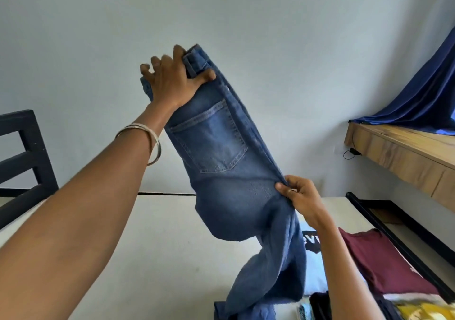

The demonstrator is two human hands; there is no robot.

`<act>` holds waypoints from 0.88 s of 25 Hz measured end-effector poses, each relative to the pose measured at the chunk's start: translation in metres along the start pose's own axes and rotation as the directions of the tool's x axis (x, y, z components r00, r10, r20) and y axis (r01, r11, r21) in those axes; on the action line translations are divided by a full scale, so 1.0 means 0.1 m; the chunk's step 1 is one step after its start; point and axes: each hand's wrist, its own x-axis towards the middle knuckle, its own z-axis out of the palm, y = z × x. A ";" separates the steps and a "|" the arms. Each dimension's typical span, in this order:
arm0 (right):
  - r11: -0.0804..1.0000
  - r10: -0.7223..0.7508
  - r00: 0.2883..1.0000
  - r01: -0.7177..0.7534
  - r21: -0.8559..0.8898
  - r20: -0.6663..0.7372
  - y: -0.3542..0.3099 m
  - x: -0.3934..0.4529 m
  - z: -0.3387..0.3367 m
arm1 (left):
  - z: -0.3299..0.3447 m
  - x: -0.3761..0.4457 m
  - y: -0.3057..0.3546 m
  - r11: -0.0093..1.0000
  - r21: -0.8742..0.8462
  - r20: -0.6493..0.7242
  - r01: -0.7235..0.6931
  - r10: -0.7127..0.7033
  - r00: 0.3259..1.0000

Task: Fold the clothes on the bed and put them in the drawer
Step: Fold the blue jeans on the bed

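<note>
- Pale wall (pixel 246 24) behind, papers taped up high; cream bed (pixel 152 258) below; wooden shelf (pixel 398 147) far right with blue curtain (pixel 423 98) draped on it; black frame (pixel 22 152) at left.
- Blue jeans (pixel 221 147) held up in the air over bed, back pocket facing camera, legs trailing down to near edge.
- Left hand (pixel 172 80) raised high, fingers and thumb clamped round waistband; bangle (pixel 147 142) on that wrist.
- Right hand (pixel 300 196) lower, pinching the seam by the seat.
- Maroon shirt (pixel 384 265) lying on bed at near right; white printed shirt (pixel 312 258) partly hidden behind jeans; more mixed garments at near right edge, hard to tell folded or not.
- Progress judged early to middle: jeans look halved lengthwise only, further folds left; pile not yet put away; drawer not in view.
</note>
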 end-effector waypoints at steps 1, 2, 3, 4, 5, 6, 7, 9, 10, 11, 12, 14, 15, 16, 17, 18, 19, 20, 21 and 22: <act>0.999 0.034 0.999 -0.034 -0.021 0.020 0.08 0.01 -0.07 | 0.12 -0.04 -0.16 0.999 -0.004 0.091 0.039 -0.038 0.995; 0.997 0.050 0.999 -0.049 -0.061 0.001 0.15 0.02 -0.10 | 0.24 -0.11 -0.34 0.993 -0.028 0.205 0.116 -0.108 0.973; 0.990 0.046 0.998 -0.051 -0.133 -0.041 0.20 0.04 -0.10 | 0.36 -0.22 -0.54 0.968 -0.093 0.328 0.233 -0.191 0.925; 0.966 0.025 0.996 -0.046 -0.254 -0.089 0.23 0.06 -0.06 | 0.51 -0.35 -0.77 0.898 -0.205 0.443 0.389 -0.269 0.855; 0.911 -0.008 0.990 -0.051 -0.408 -0.143 0.25 0.10 0.01 | 0.63 -0.53 -0.97 0.768 -0.319 0.540 0.555 -0.334 0.773; 0.840 -0.037 0.980 -0.076 -0.537 -0.197 0.27 0.12 0.12 | 0.75 -0.74 -1.16 0.620 -0.389 0.610 0.681 -0.381 0.695; 0.780 -0.054 0.967 -0.114 -0.615 -0.248 0.25 0.10 0.20 | 0.84 -0.92 -1.33 0.496 -0.446 0.642 0.745 -0.402 0.653; 0.723 -0.148 0.937 -0.115 -0.681 -0.315 0.27 0.01 0.46 | 0.93 -1.23 -1.68 0.371 -0.564 0.609 0.738 -0.416 0.675; 0.722 -0.240 0.919 -0.045 -0.691 -0.311 0.34 -0.08 0.65 | 0.94 -1.39 -1.90 0.366 -0.616 0.571 0.698 -0.403 0.715; 0.721 -0.339 0.897 0.055 -0.690 -0.283 0.44 -0.22 0.87 | 0.92 -1.54 -2.15 0.380 -0.641 0.536 0.667 -0.399 0.744; 0.706 -0.418 0.881 0.160 -0.690 -0.223 0.57 -0.40 1.11 | 0.88 -1.72 -2.39 0.383 -0.654 0.511 0.652 -0.412 0.754; 0.631 -0.471 0.882 0.351 -0.692 0.018 0.92 -0.83 1.65 | 0.77 -2.22 -3.01 0.362 -0.603 0.501 0.711 -0.521 0.691; 0.567 -0.437 0.878 0.435 -0.699 0.192 1.16 -1.06 1.90 | 0.72 -2.54 -3.27 0.306 -0.562 0.526 0.768 -0.584 0.618; 0.508 -0.354 0.859 0.510 -0.695 0.371 1.44 -1.31 2.15 | 0.68 -2.92 -3.53 0.183 -0.521 0.553 0.834 -0.672 0.493; 0.471 -0.236 0.820 0.566 -0.677 0.522 1.73 -1.54 2.38 | 0.66 -3.32 -3.76 0.020 -0.487 0.567 0.873 -0.753 0.334; 0.464 -0.098 0.778 0.587 -0.663 0.620 1.96 -1.74 2.56 | 0.67 -3.72 -3.93 -0.151 -0.437 0.575 0.887 -0.805 0.146; 0.467 0.041 0.746 0.574 -0.673 0.665 2.14 -1.91 2.67 | 0.69 -4.07 -4.02 -0.304 -0.371 0.585 0.877 -0.811 -0.034; 0.476 0.158 0.715 0.550 -0.687 0.681 2.29 -2.03 2.75 | 0.74 -4.36 -4.07 -0.415 -0.288 0.572 0.863 -0.797 -0.193; 0.482 0.247 0.689 0.523 -0.703 0.682 2.39 -2.12 2.81 | 0.80 -4.58 -4.09 -0.475 -0.234 0.546 0.848 -0.786 -0.290; 0.478 0.315 0.674 0.496 -0.725 0.669 2.43 -2.17 2.83 | 0.90 -4.71 -4.09 -0.487 -0.222 0.529 0.845 -0.788 -0.316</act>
